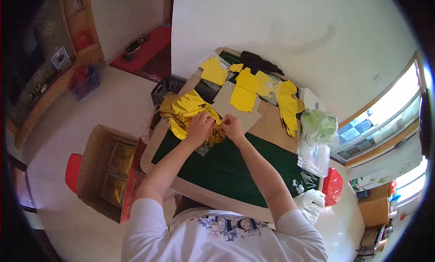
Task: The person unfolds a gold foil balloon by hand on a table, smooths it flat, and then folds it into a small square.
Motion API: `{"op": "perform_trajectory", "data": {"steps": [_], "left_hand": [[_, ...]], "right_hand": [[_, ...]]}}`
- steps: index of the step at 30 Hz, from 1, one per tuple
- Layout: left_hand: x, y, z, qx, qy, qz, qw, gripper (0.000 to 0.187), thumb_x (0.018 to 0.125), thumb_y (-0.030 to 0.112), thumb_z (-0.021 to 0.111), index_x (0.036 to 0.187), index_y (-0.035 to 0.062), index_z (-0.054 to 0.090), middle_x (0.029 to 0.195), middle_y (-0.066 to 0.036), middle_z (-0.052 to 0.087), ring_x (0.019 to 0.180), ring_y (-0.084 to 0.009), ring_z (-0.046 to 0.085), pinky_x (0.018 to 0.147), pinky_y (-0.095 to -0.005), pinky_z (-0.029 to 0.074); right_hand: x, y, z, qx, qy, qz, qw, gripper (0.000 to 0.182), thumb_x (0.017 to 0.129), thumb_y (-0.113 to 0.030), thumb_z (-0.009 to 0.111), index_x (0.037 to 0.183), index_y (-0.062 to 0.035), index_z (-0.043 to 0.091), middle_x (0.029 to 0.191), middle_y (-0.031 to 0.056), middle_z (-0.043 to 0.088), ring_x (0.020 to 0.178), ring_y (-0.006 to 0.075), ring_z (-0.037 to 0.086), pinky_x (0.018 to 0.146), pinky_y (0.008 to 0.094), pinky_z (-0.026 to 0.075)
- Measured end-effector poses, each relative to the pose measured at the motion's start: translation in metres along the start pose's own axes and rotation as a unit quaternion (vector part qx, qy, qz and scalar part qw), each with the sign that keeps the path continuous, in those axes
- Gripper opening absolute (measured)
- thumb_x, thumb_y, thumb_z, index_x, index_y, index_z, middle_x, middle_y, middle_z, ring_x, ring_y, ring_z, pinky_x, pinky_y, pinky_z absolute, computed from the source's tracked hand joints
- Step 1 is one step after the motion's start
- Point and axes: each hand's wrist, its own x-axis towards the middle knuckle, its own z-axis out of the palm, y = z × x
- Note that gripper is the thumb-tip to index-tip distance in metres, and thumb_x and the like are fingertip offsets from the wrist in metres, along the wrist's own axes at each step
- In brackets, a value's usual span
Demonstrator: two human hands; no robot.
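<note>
A crumpled heap of shiny gold foil (188, 105) lies at the left part of the table, some of it thin and see-through. Over its right side my left hand (200, 126) has its fingers bent and closed on the foil. Close beside it my right hand (232, 127) pinches the foil's right edge between thumb and fingers. Right behind the hands lies a grey-brown cardboard sheet (224, 99). On and around it are flat yellow cut-out shapes, among them a bear-like yellow piece (246, 90) and a long curled yellow piece (288, 105).
Dark green matting (226, 171) covers the table's near part. A cardboard box (97, 139) holding gold packets stands left of the table. Clear plastic bags (313, 158) and a pale green bag (319, 124) sit at the right edge. A dark basket (167, 87) stands behind left.
</note>
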Motion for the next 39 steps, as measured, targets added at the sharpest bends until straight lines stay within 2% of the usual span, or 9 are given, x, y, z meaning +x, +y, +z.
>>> {"op": "perform_trajectory", "data": {"steps": [9, 14, 23, 27, 30, 33, 35, 38, 39], "left_hand": [[-0.030, -0.019, 0.001, 0.046, -0.160, 0.126, 0.978, 0.043, 0.077, 0.020, 0.068, 0.117, 0.0081, 0.057, 0.119, -0.017, 0.054, 0.113, -0.0341, 0.051, 0.103, -0.0453, 0.036], [-0.015, -0.005, -0.013, 0.106, -0.357, 0.004, 0.928, 0.096, 0.081, 0.048, 0.066, 0.150, 0.0147, 0.009, 0.152, -0.018, 0.019, 0.138, -0.0367, 0.026, 0.113, -0.0482, 0.025], [-0.007, 0.014, -0.016, -0.128, -0.257, -0.127, 0.949, 0.091, 0.085, 0.043, 0.063, 0.151, 0.0142, 0.007, 0.148, -0.023, 0.024, 0.130, -0.0372, 0.039, 0.109, -0.0444, 0.033], [0.003, 0.021, -0.035, -0.022, -0.283, -0.146, 0.948, 0.080, 0.089, 0.042, 0.058, 0.147, 0.0061, 0.016, 0.144, -0.024, 0.034, 0.124, -0.0410, 0.044, 0.103, -0.0454, 0.040], [0.002, 0.016, -0.042, -0.095, -0.262, -0.188, 0.942, 0.063, 0.094, 0.038, 0.050, 0.142, 0.0030, 0.030, 0.131, -0.027, 0.047, 0.113, -0.0418, 0.052, 0.094, -0.0455, 0.044], [-0.014, -0.013, -0.035, -0.267, -0.028, -0.290, 0.918, 0.053, 0.099, 0.044, 0.038, 0.122, -0.0015, 0.053, 0.105, -0.029, 0.059, 0.104, -0.0423, 0.056, 0.088, -0.0448, 0.045], [0.013, -0.003, -0.104, -0.127, -0.119, -0.389, 0.905, 0.052, 0.100, 0.045, 0.036, 0.122, 0.0004, 0.053, 0.112, -0.024, 0.059, 0.104, -0.0371, 0.057, 0.087, -0.0421, 0.045], [0.040, -0.001, -0.145, -0.558, 0.294, -0.531, 0.566, 0.054, 0.098, 0.046, 0.042, 0.129, 0.0026, 0.048, 0.124, -0.012, 0.055, 0.107, -0.0236, 0.057, 0.088, -0.0360, 0.047], [0.004, -0.067, -0.135, -0.455, 0.259, -0.476, 0.706, 0.052, 0.099, 0.042, 0.044, 0.134, 0.0035, 0.043, 0.123, -0.012, 0.056, 0.109, -0.0232, 0.056, 0.091, -0.0390, 0.047]], "right_hand": [[0.003, -0.004, -0.008, 0.104, 0.068, 0.050, 0.991, 0.003, 0.089, -0.004, 0.057, 0.089, -0.0014, 0.054, 0.069, 0.0022, 0.056, 0.066, 0.0096, 0.052, 0.061, 0.0267, 0.043], [0.008, -0.018, -0.008, 0.133, 0.018, 0.057, 0.989, 0.001, 0.092, -0.003, 0.055, 0.092, -0.0032, 0.054, 0.076, 0.0022, 0.058, 0.072, 0.0087, 0.053, 0.064, 0.0238, 0.043], [0.014, -0.025, -0.003, 0.216, 0.040, 0.044, 0.975, 0.008, 0.094, -0.010, 0.057, 0.090, -0.0051, 0.052, 0.081, 0.0027, 0.059, 0.070, 0.0082, 0.053, 0.060, 0.0233, 0.043], [0.016, -0.051, -0.010, 0.294, 0.012, 0.094, 0.951, 0.009, 0.095, -0.013, 0.056, 0.091, -0.0061, 0.052, 0.084, 0.0030, 0.059, 0.071, 0.0090, 0.055, 0.060, 0.0236, 0.044], [0.017, -0.072, -0.015, 0.315, 0.019, 0.075, 0.946, 0.009, 0.095, -0.014, 0.057, 0.092, -0.0069, 0.052, 0.084, 0.0031, 0.060, 0.071, 0.0097, 0.056, 0.058, 0.0238, 0.045], [0.024, -0.084, -0.024, 0.392, 0.046, 0.089, 0.915, 0.007, 0.095, -0.012, 0.057, 0.092, -0.0076, 0.052, 0.083, 0.0018, 0.058, 0.071, 0.0095, 0.055, 0.057, 0.0236, 0.044], [0.031, -0.084, -0.033, 0.372, 0.085, 0.042, 0.923, 0.005, 0.095, -0.012, 0.055, 0.093, -0.0085, 0.053, 0.082, 0.0007, 0.056, 0.072, 0.0099, 0.054, 0.060, 0.0245, 0.044], [0.020, -0.120, -0.064, 0.395, 0.128, 0.014, 0.910, 0.002, 0.095, -0.010, 0.054, 0.093, -0.0089, 0.054, 0.081, -0.0002, 0.054, 0.073, 0.0103, 0.054, 0.064, 0.0254, 0.044], [0.015, -0.122, -0.077, 0.371, 0.144, 0.012, 0.917, 0.002, 0.094, -0.010, 0.054, 0.094, -0.0089, 0.054, 0.082, -0.0002, 0.054, 0.075, 0.0099, 0.053, 0.066, 0.0254, 0.044]]}}
